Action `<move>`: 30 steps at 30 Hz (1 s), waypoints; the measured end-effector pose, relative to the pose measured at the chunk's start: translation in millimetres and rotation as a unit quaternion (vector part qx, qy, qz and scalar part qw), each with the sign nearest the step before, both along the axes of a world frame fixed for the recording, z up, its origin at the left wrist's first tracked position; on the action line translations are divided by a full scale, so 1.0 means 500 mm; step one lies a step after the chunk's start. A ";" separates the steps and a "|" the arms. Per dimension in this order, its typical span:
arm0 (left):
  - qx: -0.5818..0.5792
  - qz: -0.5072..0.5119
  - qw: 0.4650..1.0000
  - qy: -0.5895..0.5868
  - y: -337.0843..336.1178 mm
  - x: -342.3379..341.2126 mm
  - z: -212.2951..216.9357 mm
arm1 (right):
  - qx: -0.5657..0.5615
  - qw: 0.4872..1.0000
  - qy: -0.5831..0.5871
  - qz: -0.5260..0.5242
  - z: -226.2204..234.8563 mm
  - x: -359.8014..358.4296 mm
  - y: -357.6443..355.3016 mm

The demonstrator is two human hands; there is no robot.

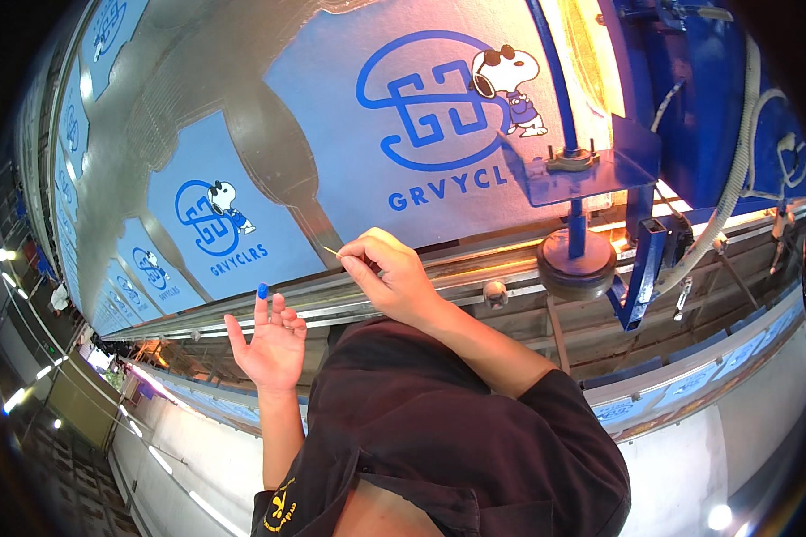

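Note:
My left hand (274, 347) is raised palm up at the edge of the long printing table, fingers apart and nothing in it. A blue cover (262, 291) sits on one fingertip. To its right, my right hand (387, 274) pinches a thin pale stick (330, 251) between thumb and fingers, its tip pointing left. The stick is just over the near edge of a light blue fabric panel (287, 233), which has a dark blue emblem and a cartoon dog in sunglasses. Neither hand appears to touch the fabric.
A larger-looking printed blue panel (331, 116) lies to the right, with several more along the table (184, 94) at left. Blue machinery (645, 72) with a round dark wheel (577, 267) stands at right. A metal rail (349, 309) edges the table; another printed row (690, 380) lies behind me.

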State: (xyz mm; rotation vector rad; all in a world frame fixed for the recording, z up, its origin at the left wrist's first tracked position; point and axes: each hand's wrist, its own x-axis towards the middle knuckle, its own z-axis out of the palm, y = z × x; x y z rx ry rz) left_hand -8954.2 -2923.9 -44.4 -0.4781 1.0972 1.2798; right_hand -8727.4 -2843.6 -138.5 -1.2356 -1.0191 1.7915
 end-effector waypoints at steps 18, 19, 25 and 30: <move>-0.017 -0.056 0.997 0.046 0.056 0.018 0.011 | 0.206 0.901 -0.245 -0.293 -0.108 0.189 0.198; -0.019 -0.060 0.997 0.046 0.061 0.018 0.010 | 0.204 0.895 -0.245 -0.311 -0.111 0.199 0.210; -0.023 -0.057 0.997 0.035 0.082 0.013 -0.005 | 0.200 0.879 -0.229 -0.367 -0.128 0.260 0.280; -0.027 -0.068 0.997 0.035 0.086 0.012 -0.012 | 0.222 0.882 -0.217 -0.355 -0.156 0.295 0.312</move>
